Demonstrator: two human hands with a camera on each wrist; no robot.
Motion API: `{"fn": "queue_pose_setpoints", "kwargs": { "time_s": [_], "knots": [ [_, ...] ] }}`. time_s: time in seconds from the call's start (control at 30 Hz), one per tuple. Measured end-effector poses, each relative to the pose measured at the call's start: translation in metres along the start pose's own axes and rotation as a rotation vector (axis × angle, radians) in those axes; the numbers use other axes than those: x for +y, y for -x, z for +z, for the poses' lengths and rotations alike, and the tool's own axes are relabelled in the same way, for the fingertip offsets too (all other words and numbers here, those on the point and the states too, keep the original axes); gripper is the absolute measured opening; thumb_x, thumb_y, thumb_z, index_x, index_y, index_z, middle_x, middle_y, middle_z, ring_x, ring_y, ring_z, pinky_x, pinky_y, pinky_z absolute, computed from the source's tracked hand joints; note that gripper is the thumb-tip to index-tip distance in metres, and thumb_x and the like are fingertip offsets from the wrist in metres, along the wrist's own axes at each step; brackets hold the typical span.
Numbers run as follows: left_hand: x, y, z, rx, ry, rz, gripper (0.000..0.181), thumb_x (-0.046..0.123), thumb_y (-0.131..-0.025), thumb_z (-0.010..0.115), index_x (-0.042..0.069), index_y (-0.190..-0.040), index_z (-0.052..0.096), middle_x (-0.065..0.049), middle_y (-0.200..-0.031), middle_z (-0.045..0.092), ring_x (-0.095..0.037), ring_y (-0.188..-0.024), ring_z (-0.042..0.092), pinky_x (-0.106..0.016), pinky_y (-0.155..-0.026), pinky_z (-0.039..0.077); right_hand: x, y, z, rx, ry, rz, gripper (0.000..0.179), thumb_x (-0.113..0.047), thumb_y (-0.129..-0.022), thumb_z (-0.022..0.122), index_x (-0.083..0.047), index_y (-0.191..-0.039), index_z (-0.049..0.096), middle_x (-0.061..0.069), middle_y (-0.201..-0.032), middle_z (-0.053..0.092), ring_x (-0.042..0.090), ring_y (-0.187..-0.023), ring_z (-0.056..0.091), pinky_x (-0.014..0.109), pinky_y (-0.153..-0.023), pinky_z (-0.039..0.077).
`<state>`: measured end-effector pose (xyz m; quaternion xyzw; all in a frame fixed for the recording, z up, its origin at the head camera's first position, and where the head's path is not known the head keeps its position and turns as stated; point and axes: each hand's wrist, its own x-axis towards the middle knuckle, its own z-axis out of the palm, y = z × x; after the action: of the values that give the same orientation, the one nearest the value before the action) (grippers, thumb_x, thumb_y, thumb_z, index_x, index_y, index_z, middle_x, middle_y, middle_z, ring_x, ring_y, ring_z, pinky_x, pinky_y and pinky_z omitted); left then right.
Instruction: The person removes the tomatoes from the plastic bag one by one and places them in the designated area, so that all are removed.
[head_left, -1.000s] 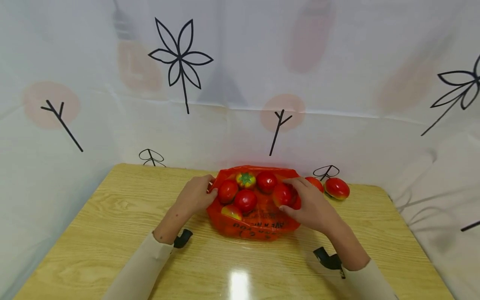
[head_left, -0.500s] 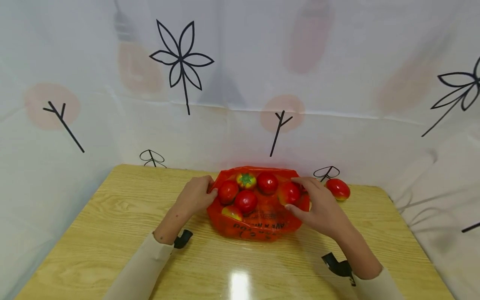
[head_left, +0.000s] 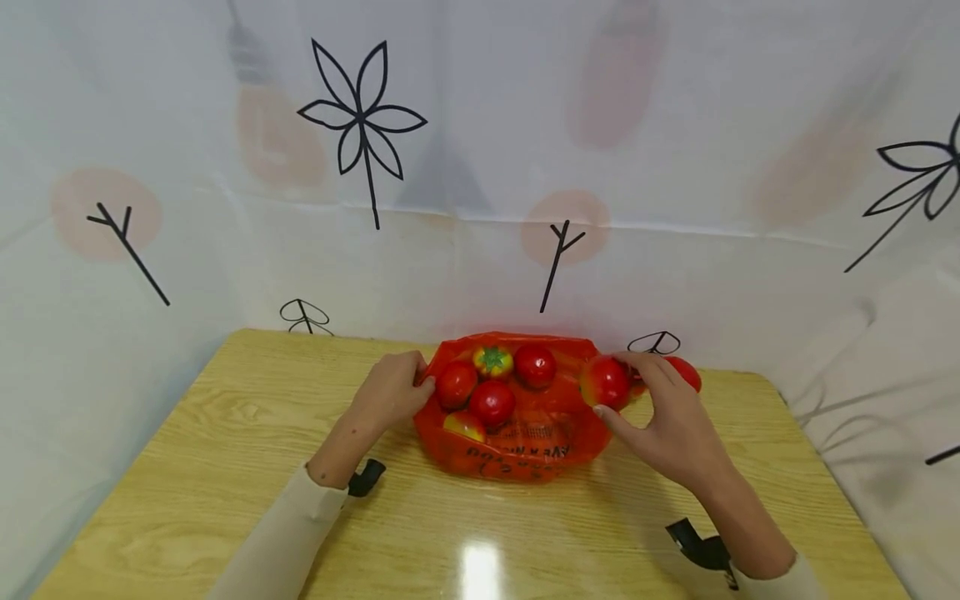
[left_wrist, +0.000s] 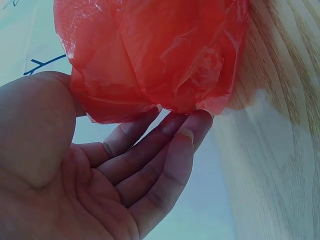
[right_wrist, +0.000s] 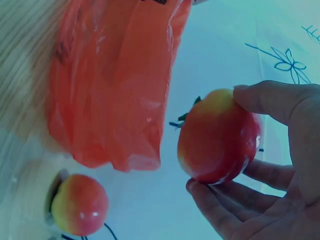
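A red plastic bag (head_left: 525,467) stands with its mouth open on the table, several red and yellow tomatoes (head_left: 491,403) inside. My left hand (head_left: 390,390) holds the bag's left side; in the left wrist view its fingertips (left_wrist: 202,122) are against the crumpled red plastic (left_wrist: 155,55). At the bag's right rim, my right hand (head_left: 671,421) grips a shiny tomato (head_left: 604,382) between thumb and fingers. The right wrist view shows this tomato (right_wrist: 217,140) with a green stalk, raised beside the bag (right_wrist: 115,90).
Another tomato (head_left: 686,373) lies on the wooden table (head_left: 300,392) right of the bag, partly behind my right hand; the right wrist view shows a loose tomato (right_wrist: 80,205) too. A patterned white cloth (head_left: 480,267) hangs behind the table.
My right hand has moved right with the tomato, from inside the bag's mouth to its right rim. The left hand stays in place on the bag.
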<state>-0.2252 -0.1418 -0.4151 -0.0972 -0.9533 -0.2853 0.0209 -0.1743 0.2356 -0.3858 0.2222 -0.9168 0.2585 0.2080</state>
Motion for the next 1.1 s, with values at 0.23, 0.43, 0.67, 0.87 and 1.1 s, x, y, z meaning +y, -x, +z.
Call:
{"fn": "queue_pose_setpoints", "kwargs": {
  "time_s": [0.23, 0.43, 0.67, 0.87, 1.1],
  "knots": [
    [0.000, 0.001, -0.002, -0.005, 0.009, -0.007, 0.016, 0.017, -0.098, 0.069, 0.007, -0.089, 0.062, -0.002, -0.066, 0.056, -0.017, -0.056, 0.052, -0.028, -0.052, 0.042, 0.007, 0.006, -0.004, 0.027, -0.031, -0.008, 0.071, -0.017, -0.081, 0.093, -0.008, -0.142, 0.058, 0.006, -0.129, 0.064, 0.020, -0.108, 0.061, 0.005, -0.088, 0.042],
    [0.000, 0.001, -0.002, -0.003, -0.002, -0.007, 0.015, 0.017, -0.098, 0.069, 0.008, -0.088, 0.061, -0.002, -0.066, 0.056, -0.018, -0.058, 0.052, -0.029, -0.053, 0.042, 0.013, 0.012, -0.006, 0.050, -0.039, 0.003, 0.075, -0.013, -0.079, 0.093, -0.005, -0.143, 0.057, 0.010, -0.130, 0.063, 0.024, -0.107, 0.063, -0.002, -0.092, 0.035],
    [0.000, -0.001, -0.002, 0.003, -0.011, -0.003, 0.017, 0.017, -0.098, 0.068, 0.009, -0.085, 0.060, -0.002, -0.066, 0.055, -0.018, -0.058, 0.052, -0.029, -0.053, 0.041, 0.023, 0.020, -0.009, 0.070, -0.026, 0.007, 0.074, -0.010, -0.077, 0.093, -0.003, -0.142, 0.057, 0.008, -0.131, 0.063, 0.021, -0.106, 0.061, -0.001, -0.090, 0.036],
    [0.001, 0.000, -0.002, 0.000, -0.012, -0.007, 0.016, 0.016, -0.098, 0.068, 0.008, -0.085, 0.061, -0.002, -0.066, 0.055, -0.018, -0.058, 0.052, -0.029, -0.053, 0.041, 0.030, 0.026, -0.012, 0.078, -0.008, 0.018, 0.073, -0.010, -0.077, 0.094, -0.004, -0.140, 0.059, 0.009, -0.130, 0.063, 0.020, -0.105, 0.060, 0.000, -0.088, 0.036],
    [0.000, 0.001, -0.003, 0.000, -0.014, -0.014, 0.016, 0.016, -0.098, 0.068, 0.007, -0.086, 0.061, -0.002, -0.066, 0.055, -0.018, -0.059, 0.052, -0.029, -0.054, 0.041, 0.039, 0.031, -0.017, 0.086, 0.006, 0.050, 0.071, -0.010, -0.077, 0.093, -0.002, -0.138, 0.059, 0.012, -0.126, 0.064, 0.025, -0.102, 0.060, 0.003, -0.083, 0.038]
  ]
}}
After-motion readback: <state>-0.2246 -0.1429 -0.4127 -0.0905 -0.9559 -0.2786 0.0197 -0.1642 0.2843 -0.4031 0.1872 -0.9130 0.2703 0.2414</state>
